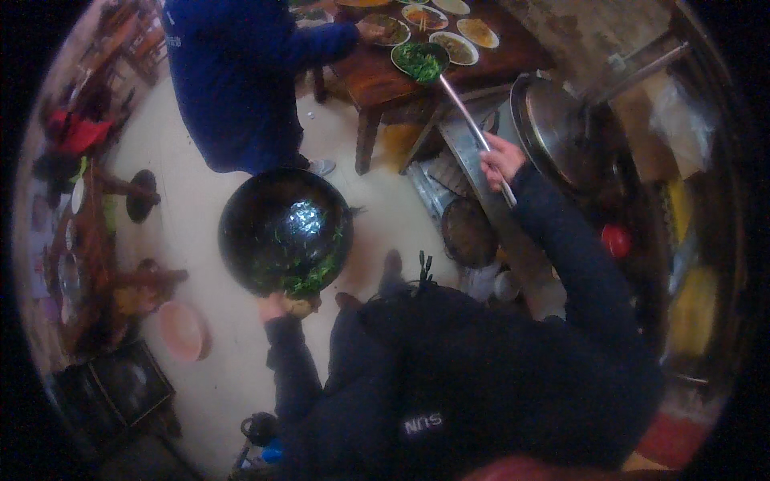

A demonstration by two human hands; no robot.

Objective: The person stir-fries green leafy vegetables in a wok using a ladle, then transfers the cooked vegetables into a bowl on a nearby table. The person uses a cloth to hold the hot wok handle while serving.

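Note:
A dark wok [274,222] hangs over the floor, gripped at its near rim by my left hand [277,308]. Something yellowish, perhaps a cloth, shows beside that hand. Chopped leafy greens [313,276] cling to the wok's near inner side. My right hand [502,161] is closed around the long metal handle [466,111] of a ladle or turner. Its far end reaches a plate heaped with cooked greens [421,62], at the near corner of a wooden table [385,84]. The tool's head is hard to make out against the food.
Several plates of food, among them one of yellow food [478,33], share the table. A person in a blue coat [234,78] stands at its left, one hand at a plate. A large round pan or lid [553,132] is at right. A pink basin [182,330] sits on the floor.

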